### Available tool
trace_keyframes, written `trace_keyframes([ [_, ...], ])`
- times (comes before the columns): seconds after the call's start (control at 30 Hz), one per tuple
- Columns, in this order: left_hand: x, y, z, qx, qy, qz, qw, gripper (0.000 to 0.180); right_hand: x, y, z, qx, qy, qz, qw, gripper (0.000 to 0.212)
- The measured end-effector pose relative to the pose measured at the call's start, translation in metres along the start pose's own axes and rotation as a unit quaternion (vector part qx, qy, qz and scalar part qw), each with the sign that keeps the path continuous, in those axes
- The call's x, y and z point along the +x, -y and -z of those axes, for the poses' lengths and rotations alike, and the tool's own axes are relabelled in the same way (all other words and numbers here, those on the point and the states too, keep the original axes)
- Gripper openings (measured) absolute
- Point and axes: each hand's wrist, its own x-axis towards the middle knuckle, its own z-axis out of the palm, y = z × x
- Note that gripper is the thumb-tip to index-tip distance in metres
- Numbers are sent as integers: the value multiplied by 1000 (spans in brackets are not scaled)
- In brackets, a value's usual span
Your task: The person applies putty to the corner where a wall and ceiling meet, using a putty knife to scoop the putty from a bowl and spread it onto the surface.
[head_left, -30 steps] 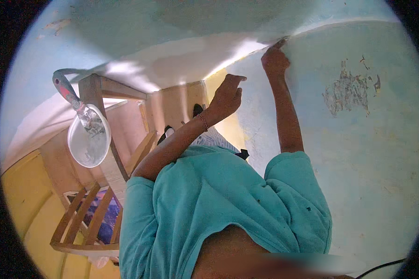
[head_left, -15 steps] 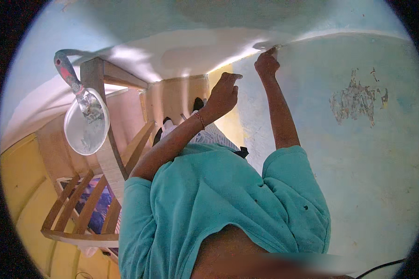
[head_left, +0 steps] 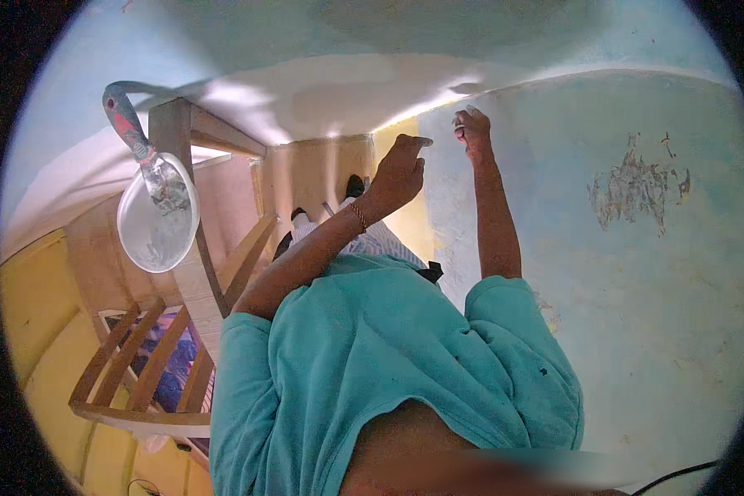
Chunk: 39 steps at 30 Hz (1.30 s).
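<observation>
My left hand (head_left: 398, 175) is raised at mid-picture, before the corner of the walls. Its index finger points right with a greyish-white smear at the tip, and the other fingers are curled in; anything inside them is hidden. To the right, my right hand (head_left: 474, 134) is held close to the pale blue wall (head_left: 554, 149), just below a bright seam. Its fingers are bent, and a small whitish bit shows by the thumb, too small to name. Off to the left, a putty knife (head_left: 126, 124) with a black and red handle rests in a white tub (head_left: 143, 258).
The tub stands on a wooden chair or ladder-like frame (head_left: 197, 264) at left. A slatted wooden piece (head_left: 140, 420) sits below it. Peeling paint marks the wall (head_left: 636, 194) on the right. A black cable (head_left: 678, 475) runs at lower right. My feet show on the floor (head_left: 318, 161).
My right hand has come down and slightly left from the seam, and its fingers have turned inward. My left hand is nearly where it was.
</observation>
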Motion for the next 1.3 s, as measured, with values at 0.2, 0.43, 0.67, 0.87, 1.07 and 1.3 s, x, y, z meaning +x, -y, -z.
trace_keyframes([
  [0.2, -2, 3, -6, -3, 7, 2, 1000, 32, -1, 24, 5, 502, 100, -14, 859, 8],
  [0.43, -4, 6, -3, 7, 8, 10, 1000, 31, -1, 38, 1, 629, 96, 94, 765, 5],
  [0.67, -5, 8, -5, 17, 14, 12, 1000, 31, 3, 60, 4, 708, 166, 117, 677, 12],
  [0.87, -5, 7, -3, 8, 15, 30, 999, 31, -6, 74, 6, 758, 246, 133, 589, 14],
  [1.07, -8, 16, 0, 27, -30, -20, 999, 32, 15, 64, 25, 787, 344, 121, 497, 31],
  [1.3, -11, -12, 47, 18, -35, 7, 999, 28, -38, 96, 26, 681, 171, 168, 691, 42],
])
